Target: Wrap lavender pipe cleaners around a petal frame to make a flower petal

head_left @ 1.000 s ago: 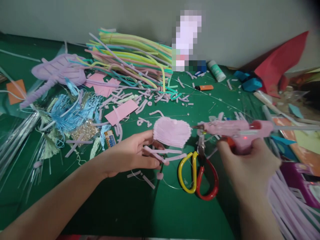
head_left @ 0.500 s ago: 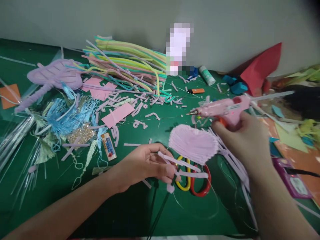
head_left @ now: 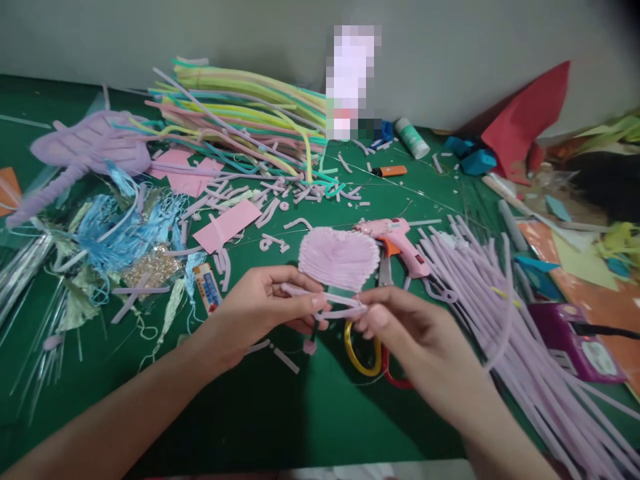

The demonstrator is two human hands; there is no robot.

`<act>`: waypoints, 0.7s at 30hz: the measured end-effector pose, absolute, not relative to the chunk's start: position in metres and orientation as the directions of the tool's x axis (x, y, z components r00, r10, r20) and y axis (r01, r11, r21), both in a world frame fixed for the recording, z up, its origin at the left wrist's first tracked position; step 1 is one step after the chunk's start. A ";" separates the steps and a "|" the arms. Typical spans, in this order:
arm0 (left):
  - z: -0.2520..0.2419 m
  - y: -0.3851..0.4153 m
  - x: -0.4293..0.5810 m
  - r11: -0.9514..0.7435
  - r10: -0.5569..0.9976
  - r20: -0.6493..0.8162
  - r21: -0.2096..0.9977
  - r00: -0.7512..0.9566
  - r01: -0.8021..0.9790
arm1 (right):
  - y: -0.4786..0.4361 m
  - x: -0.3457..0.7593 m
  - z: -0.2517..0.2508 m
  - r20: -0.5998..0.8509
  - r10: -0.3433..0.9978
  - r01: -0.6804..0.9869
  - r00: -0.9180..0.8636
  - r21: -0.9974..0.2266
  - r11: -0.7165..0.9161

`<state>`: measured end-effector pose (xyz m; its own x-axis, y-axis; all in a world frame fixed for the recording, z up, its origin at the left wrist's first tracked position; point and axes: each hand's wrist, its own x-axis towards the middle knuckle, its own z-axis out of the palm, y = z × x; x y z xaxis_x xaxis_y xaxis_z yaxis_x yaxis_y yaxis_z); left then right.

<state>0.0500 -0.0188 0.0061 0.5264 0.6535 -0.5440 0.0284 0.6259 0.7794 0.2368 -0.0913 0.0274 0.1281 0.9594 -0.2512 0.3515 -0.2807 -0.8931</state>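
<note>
1. My left hand (head_left: 270,303) is pinched, thumb against fingers, on the left part of two lilac strips (head_left: 337,298).
2. My right hand (head_left: 417,333) has its fingertips closed on the strips' right ends, where they come together. The hands are near but apart, bridged by the strips.
3. From the strips, the lilac fan (head_left: 340,257) sits at 12 o'clock, just beyond my fingers, ribbed and with a scalloped edge. I can't tell what supports it.
4. A small pink knob (head_left: 310,347) hangs at 7 o'clock, below my left fingertips.
5. The scissors (head_left: 367,371) lie at 5 o'clock, one handle yellow, one red, partly hidden by my right hand.
6. The glue gun (head_left: 397,233) rests on the green table (head_left: 240,427) between 1 and 2 o'clock, its front partly behind the fan.
7. Lilac stems (head_left: 510,333) spread at 3 o'clock; blue tassels (head_left: 125,213) lie towards 10.
</note>
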 end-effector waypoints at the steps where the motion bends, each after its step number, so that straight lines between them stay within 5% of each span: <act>1: 0.007 -0.019 0.050 0.624 0.656 -0.543 0.781 0.524 0.029 | -0.095 0.229 0.029 -0.286 0.950 0.273 0.124 -0.911 -0.310; 10: 0.009 -0.016 0.049 0.604 0.689 -0.564 0.794 0.456 0.071 | -0.092 0.220 0.016 -0.408 0.899 -0.007 0.159 -0.911 -0.412; 21: 0.009 -0.005 0.042 0.601 0.626 -0.637 0.761 0.449 0.242 | -0.090 0.213 0.018 -0.454 0.881 -0.002 0.134 -0.889 -0.458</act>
<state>0.0418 -0.0054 0.0095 0.4487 0.6264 -0.6374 0.2420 0.6014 0.7614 0.2132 -0.0900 0.0179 0.1343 0.8810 -0.4537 -0.0024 -0.4575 -0.8892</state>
